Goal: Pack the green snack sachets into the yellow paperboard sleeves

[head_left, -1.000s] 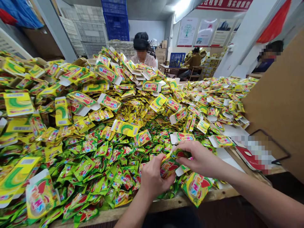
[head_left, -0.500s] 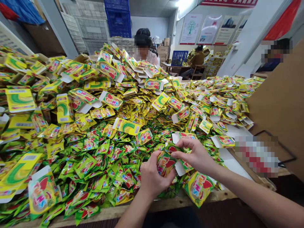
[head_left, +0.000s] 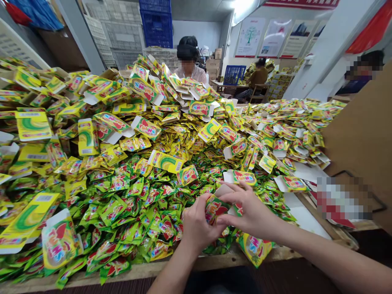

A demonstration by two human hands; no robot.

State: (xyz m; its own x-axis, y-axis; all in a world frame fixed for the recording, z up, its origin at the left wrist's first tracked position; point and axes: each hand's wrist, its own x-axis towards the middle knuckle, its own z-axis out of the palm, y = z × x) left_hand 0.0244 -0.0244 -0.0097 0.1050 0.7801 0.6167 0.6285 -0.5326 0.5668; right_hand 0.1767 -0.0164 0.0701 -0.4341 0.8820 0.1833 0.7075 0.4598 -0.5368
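Observation:
My left hand [head_left: 199,222] and my right hand [head_left: 248,214] meet low over a huge heap of green and yellow foil sachets [head_left: 131,192]. Both grip a small printed card carton [head_left: 215,208] with a red and green design. My left hand pinches its near side, while my right fingers press on its far side, hiding part of it. Flat yellow cartons with white flaps lie across the heap, one [head_left: 243,177] just beyond my right fingers. Another carton [head_left: 255,249] lies below my right hand, near the wooden table edge [head_left: 196,264].
A seated person [head_left: 188,63] faces me beyond the heap, and stacked blue crates [head_left: 156,24] and white crates [head_left: 122,41] stand behind. A brown board [head_left: 358,143] rises at the right. A blurred object [head_left: 344,199] lies near it. Further people sit at the back and right.
My hands have drawn closer together, and the carton sits more tightly between them. The whole view has drifted slightly, shifting the heap left and upward.

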